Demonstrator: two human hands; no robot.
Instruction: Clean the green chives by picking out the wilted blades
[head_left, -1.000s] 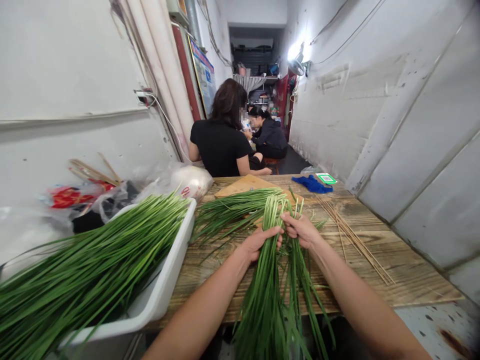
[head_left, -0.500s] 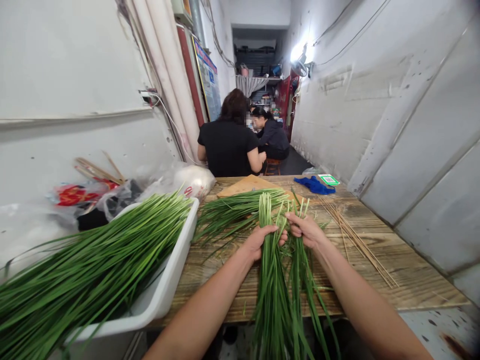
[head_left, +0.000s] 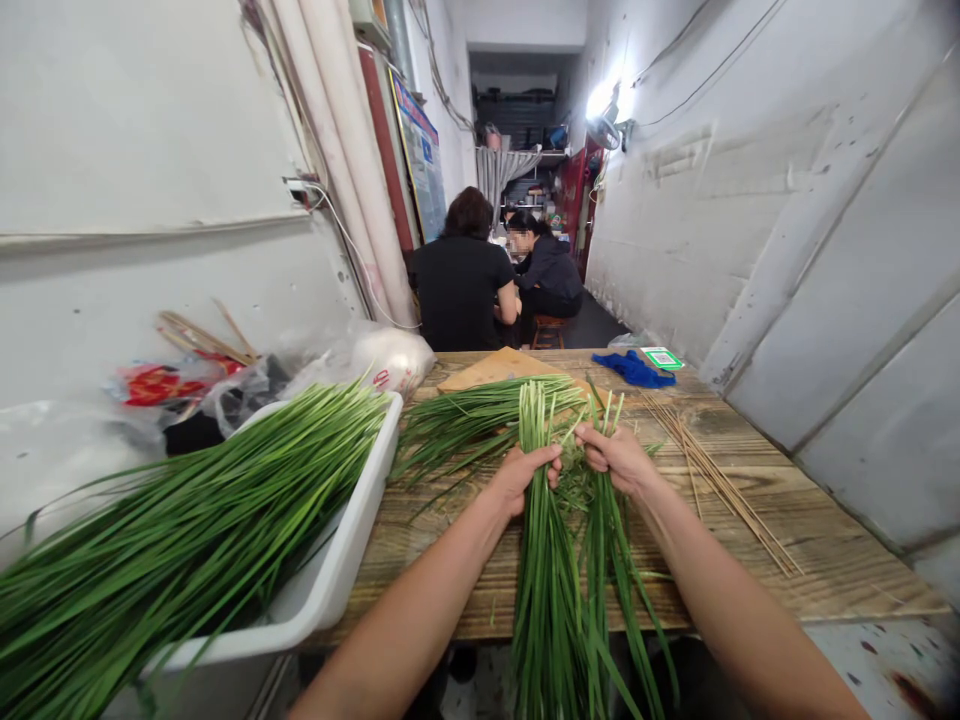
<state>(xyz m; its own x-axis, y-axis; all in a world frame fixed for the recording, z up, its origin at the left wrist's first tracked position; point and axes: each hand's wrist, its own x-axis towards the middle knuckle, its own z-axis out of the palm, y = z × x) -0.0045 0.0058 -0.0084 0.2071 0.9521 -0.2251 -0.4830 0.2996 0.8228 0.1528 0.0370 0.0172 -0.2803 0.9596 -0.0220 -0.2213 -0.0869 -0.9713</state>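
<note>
My left hand point(head_left: 528, 474) is wrapped round a thick bunch of garlic chives point(head_left: 547, 580), pale stem ends up and green leaves hanging over the table's front edge. Beside it, my right hand point(head_left: 613, 455) grips a smaller bunch of chives point(head_left: 604, 540), thumb and forefinger pinched near the pale ends. The two bunches hang side by side, a narrow gap between the hands. Behind the hands lies a pile of chives point(head_left: 480, 412) on the wooden table, partly over a tan board point(head_left: 486, 368). Loose trimmings point(head_left: 576, 480) are scattered between and under my hands.
At left, a white plastic tub point(head_left: 352, 540) holds a large heap of chives point(head_left: 247, 500). Plastic bags point(head_left: 390, 355) stand behind it. Thin wooden sticks point(head_left: 724, 485) lie at right, with a blue cloth point(head_left: 634, 369) and a green QR card point(head_left: 661, 358) farther back. Two people sit beyond the table.
My left fingers have closed in round the thick bunch, away from the right hand's stems. Both hands still hold their bunches. The seated person in black leans slightly differently.
</note>
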